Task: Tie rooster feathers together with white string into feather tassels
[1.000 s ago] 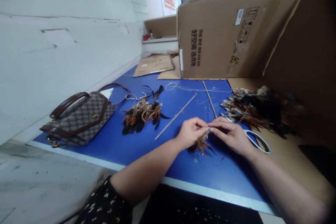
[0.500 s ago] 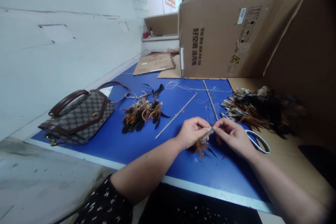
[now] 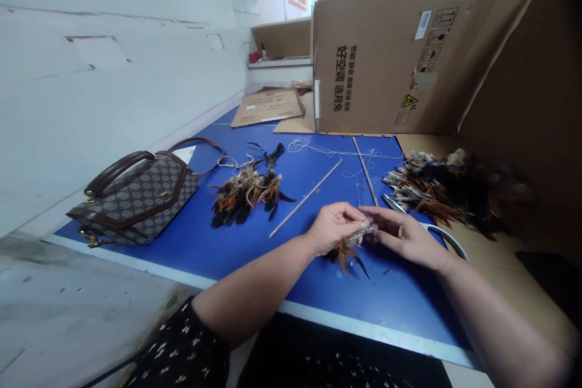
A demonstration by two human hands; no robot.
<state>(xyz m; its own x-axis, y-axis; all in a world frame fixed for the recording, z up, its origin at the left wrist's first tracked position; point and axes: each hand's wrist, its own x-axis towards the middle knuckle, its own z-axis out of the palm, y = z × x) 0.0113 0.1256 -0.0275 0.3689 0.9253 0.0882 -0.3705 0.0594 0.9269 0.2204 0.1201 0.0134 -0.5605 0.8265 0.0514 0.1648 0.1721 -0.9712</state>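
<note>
My left hand (image 3: 334, 229) is closed in a pinch on a small bunch of feathers (image 3: 348, 253). The pale quill ends point right, and the brown and black tips hang below my fingers. At the quill ends is my right hand (image 3: 402, 236), its thumb and fingers apart and slightly blurred; whether a thread lies between them I cannot make out. Scissors (image 3: 448, 239) with a pale handle lie partly hidden behind my right hand. Thin pale thread (image 3: 327, 151) runs in loose loops across the blue table (image 3: 254, 260).
A pile of feathers (image 3: 436, 188) lies on cardboard at right, and a finished-looking feather cluster (image 3: 248, 191) at left. Two thin sticks, a left one (image 3: 305, 198) and a right one (image 3: 365, 170), lie beyond my hands. A handbag (image 3: 140, 197) stands far left; a large cardboard box (image 3: 377, 66) rises behind.
My right hand's fingers have parted from their pinch at the quill ends and spread. The feather bunch stays in my left hand, its quill ends showing more.
</note>
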